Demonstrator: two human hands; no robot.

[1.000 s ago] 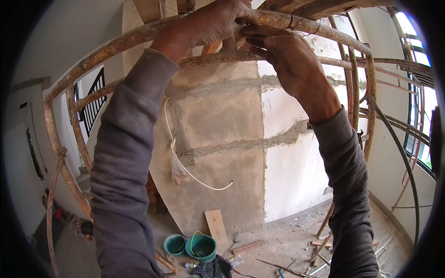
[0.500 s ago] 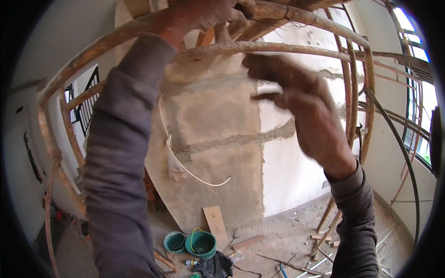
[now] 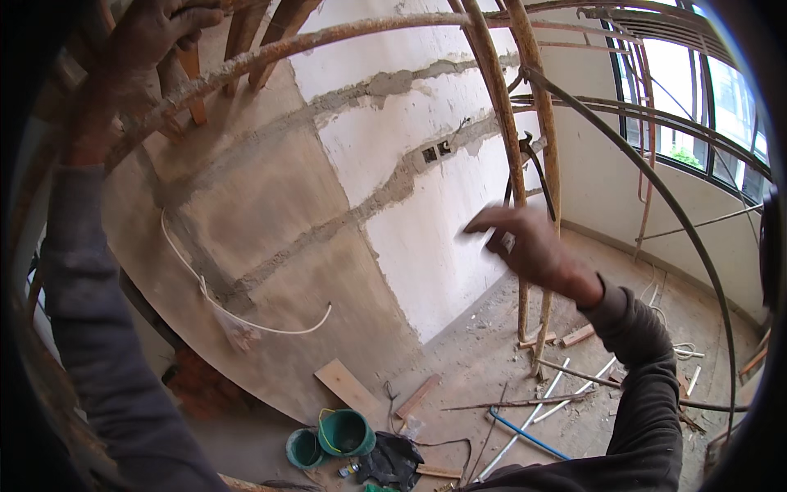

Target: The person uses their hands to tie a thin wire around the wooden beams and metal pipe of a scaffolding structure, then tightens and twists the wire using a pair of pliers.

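My left hand [image 3: 168,33] is raised at the upper left, its fingers curled in beside the wooden props [image 3: 275,41] and above a rusty scaffold bar [image 3: 303,45]. What it grips, if anything, is hidden. My right hand [image 3: 533,250] hangs in the air in front of the white wall patch, with its fingers bent but apart and nothing visible in them. Just beyond that hand stand two upright scaffold poles [image 3: 545,107]. A dark claw-headed tool, looking like a hammer [image 3: 527,146], hangs there.
Green buckets [image 3: 346,433], a black plastic sheet [image 3: 393,461] and a board [image 3: 346,387] lie below. Pipes [image 3: 541,402] and timber scraps litter the floor at right. A white cable [image 3: 246,324] sticks out of the plastered wall. A black hose [image 3: 656,176] curves down the right side.
My view has swung to the right. My right hand has dropped away from the upper scaffold bars toward the upright poles. The left hand stays up and now appears farther left.
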